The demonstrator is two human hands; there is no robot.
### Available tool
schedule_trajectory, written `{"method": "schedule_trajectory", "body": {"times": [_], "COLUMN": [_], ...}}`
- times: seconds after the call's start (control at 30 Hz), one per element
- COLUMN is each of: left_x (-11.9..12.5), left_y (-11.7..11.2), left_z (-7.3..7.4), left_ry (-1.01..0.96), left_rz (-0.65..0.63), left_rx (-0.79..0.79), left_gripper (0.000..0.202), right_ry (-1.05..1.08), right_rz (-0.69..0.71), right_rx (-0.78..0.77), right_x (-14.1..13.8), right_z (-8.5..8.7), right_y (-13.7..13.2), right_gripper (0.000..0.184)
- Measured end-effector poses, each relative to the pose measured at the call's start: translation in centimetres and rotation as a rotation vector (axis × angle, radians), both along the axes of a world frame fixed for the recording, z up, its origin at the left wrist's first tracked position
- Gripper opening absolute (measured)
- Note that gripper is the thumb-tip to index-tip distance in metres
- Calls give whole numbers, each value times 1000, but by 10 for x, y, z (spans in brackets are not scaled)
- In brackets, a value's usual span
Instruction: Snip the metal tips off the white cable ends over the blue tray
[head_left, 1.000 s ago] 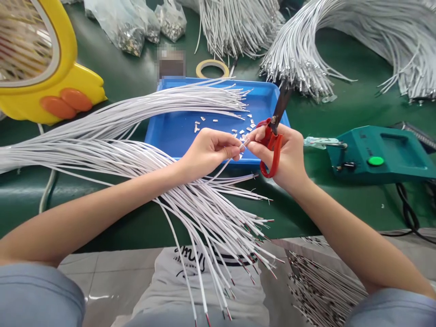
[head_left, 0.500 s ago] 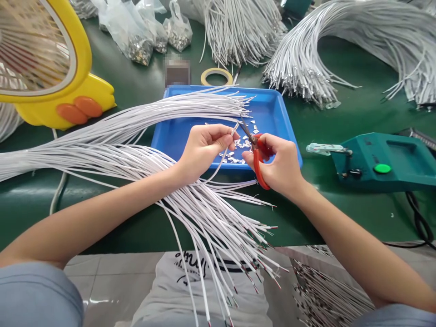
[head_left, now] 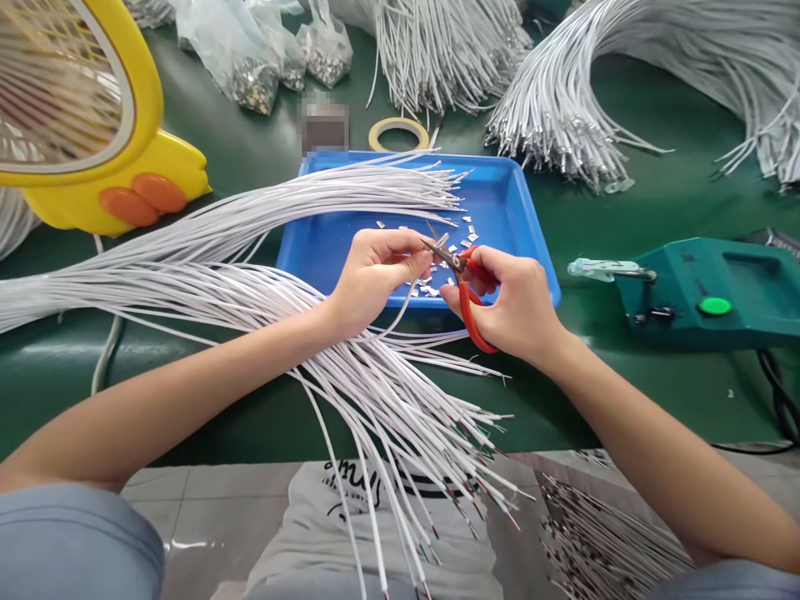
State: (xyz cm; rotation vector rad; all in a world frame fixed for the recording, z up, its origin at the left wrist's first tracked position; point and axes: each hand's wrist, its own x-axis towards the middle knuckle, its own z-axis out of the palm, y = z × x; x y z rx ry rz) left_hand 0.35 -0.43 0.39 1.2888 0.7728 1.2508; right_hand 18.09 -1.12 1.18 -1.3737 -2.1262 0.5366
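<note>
Between the thumb and fingers of my left hand (head_left: 381, 279) is pinched the end of a white cable (head_left: 402, 310). My right hand (head_left: 516, 296) is closed around the red handles of a pair of scissors (head_left: 473, 317), whose blades meet the cable end just past my left fingertips. Below both hands is a blue tray (head_left: 531, 225) with small white cut scraps (head_left: 427, 291) in it. One bundle of white cables (head_left: 350, 196) reaches over the tray's left side. Another bundle (head_left: 375, 392) passes under my left forearm, its ends showing dark and coloured wires.
A yellow fan (head_left: 156, 167) stands at the left. Behind the tray are a tape roll (head_left: 398, 125), bags of metal parts (head_left: 256, 83) and more cable bundles (head_left: 437, 58). A green machine (head_left: 706, 292) sits at the right, on the green table (head_left: 581, 408).
The scissors have moved left and slightly down, so their blades now cross the cable end. My left hand keeps its pinch on the cable. The view has shifted slightly.
</note>
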Motion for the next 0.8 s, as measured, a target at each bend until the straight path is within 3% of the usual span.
{"method": "schedule_trajectory", "body": {"times": [0.37, 0.8], "left_x": [-2, -3], "left_y": [-1, -3], "left_z": [-1, 2], "left_ry": [93, 202], "left_rz": [-7, 8], "left_rx": [-14, 155], "left_gripper": [10, 18], "right_ry": [0, -31], "right_rz": [59, 114], "right_rx": [6, -106], "right_x": [2, 4], "right_z": [-1, 4], "right_y": [2, 1], "right_gripper": [24, 25]}}
